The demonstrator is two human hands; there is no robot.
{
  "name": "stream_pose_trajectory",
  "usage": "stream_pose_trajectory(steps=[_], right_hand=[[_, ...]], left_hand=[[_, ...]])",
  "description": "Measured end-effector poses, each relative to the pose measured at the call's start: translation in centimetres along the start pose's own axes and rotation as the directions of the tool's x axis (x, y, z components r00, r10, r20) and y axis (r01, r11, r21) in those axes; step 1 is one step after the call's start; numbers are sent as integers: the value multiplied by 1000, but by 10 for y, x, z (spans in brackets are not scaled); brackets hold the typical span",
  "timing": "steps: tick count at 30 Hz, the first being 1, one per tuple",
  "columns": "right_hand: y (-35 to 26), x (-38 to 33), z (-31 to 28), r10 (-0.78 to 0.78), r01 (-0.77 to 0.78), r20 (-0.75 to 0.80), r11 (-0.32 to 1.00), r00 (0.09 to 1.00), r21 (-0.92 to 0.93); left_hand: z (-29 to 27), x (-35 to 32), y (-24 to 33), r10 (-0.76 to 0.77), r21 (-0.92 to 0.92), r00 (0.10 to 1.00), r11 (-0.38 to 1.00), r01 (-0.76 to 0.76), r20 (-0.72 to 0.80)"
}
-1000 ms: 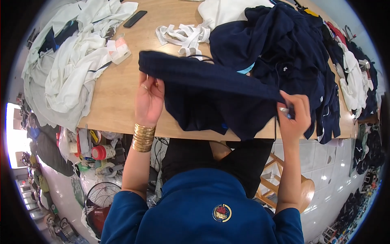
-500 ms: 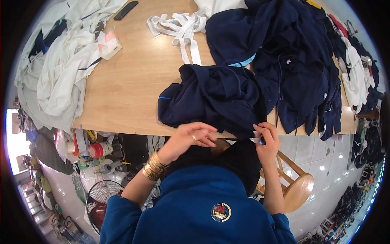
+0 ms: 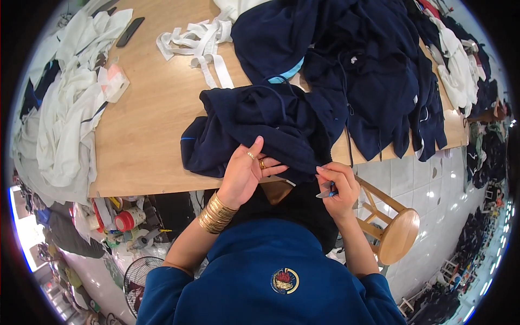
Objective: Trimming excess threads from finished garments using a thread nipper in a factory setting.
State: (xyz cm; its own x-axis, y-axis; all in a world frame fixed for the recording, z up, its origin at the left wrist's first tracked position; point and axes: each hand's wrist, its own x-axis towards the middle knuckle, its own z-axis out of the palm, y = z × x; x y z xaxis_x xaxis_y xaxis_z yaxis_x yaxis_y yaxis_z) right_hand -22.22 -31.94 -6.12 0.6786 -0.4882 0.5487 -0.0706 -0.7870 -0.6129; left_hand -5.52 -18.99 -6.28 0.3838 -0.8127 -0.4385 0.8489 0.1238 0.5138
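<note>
A crumpled navy garment (image 3: 254, 127) with a drawstring lies at the near edge of the table, part of it hanging over. My right hand (image 3: 340, 189) is closed around small thread snips (image 3: 327, 193), blades pointing left. Its thumb and forefinger pinch at the garment's near right edge. My left hand (image 3: 244, 170), palm turned up and thumb raised, has its fingers apart against the garment's front fold. Gold bangles (image 3: 216, 214) circle my left wrist.
On the wooden table (image 3: 143, 130) are white garments (image 3: 70, 124), a dark phone (image 3: 130, 31), white strips (image 3: 200, 40) and a larger navy garment pile (image 3: 368, 76). Below stand a wooden stool (image 3: 398, 235) at right and a fan (image 3: 142, 279) at left.
My left hand has turned palm up and come against the garment. My right hand keeps the snips at its edge. The view has shifted, so the table sits further left.
</note>
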Motion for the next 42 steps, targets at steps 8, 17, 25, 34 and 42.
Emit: stream_pose_trajectory(steps=[8, 17, 25, 34, 42], right_hand=[[-3, 7, 0, -31, 34, -68, 998, 997, 45], [-4, 8, -4, -58, 56, 54, 997, 997, 49], [-17, 29, -16, 180, -242, 388, 964, 904, 115], [-28, 29, -18, 139, -168, 313, 983, 939, 67], [-27, 29, -14, 29, -9, 251, 997, 968, -80]], left_hand=[[-4, -5, 1, 12, -51, 999, 999, -10, 40], [18, -9, 5, -115, 241, 993, 964, 108, 14], [23, -16, 8, -132, 293, 991, 949, 116, 36], [15, -19, 8, -182, 214, 980, 963, 162, 79], [20, -23, 8, -191, 183, 976, 968, 170, 107]])
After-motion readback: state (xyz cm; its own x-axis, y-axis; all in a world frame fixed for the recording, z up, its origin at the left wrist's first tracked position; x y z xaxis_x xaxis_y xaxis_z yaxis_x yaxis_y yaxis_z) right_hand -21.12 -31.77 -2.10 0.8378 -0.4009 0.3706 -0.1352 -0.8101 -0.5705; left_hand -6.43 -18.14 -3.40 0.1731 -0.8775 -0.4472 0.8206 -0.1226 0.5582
